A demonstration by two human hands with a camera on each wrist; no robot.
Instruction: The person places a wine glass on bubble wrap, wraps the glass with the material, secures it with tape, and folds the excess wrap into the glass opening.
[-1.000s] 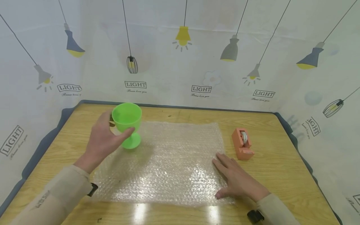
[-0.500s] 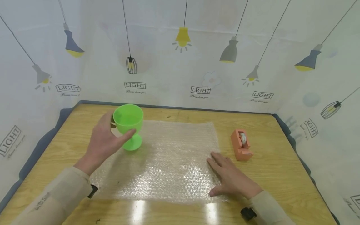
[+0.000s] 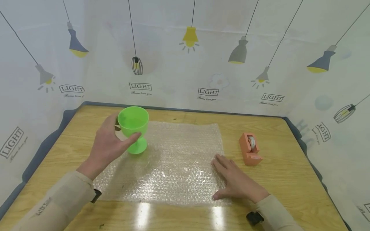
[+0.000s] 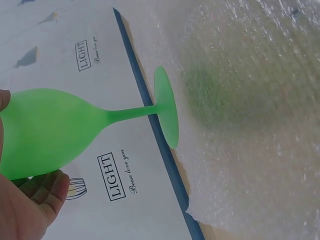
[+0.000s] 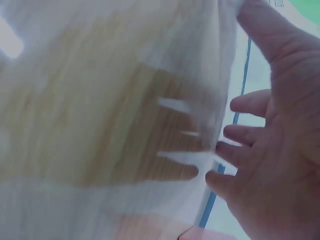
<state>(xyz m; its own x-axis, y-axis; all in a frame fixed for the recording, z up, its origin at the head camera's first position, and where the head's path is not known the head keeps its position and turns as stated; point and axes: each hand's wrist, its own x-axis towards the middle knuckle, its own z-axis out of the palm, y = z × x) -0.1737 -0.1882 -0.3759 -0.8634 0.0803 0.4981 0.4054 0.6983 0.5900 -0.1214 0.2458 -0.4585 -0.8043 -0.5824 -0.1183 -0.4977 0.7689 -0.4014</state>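
My left hand grips a bright green plastic goblet by its bowl, thumb in front and fingers behind. It is upright over the left part of a bubble wrap sheet. In the left wrist view the goblet's foot hovers just off the wrap, which shows a green reflection. My right hand is spread at the right edge of the sheet, fingertips on it. The right wrist view shows its thumb and fingers extended at the wrap's edge, holding nothing in a curl.
A coral tape dispenser with a roll of tape stands right of the wrap. The wooden table ends at a dark blue border against a white backdrop printed with lamps. Light glares off the table's front.
The right hand has shifted a little left and the wrap's right edge has moved left with it. The goblet, still in the left hand, has drifted slightly right.
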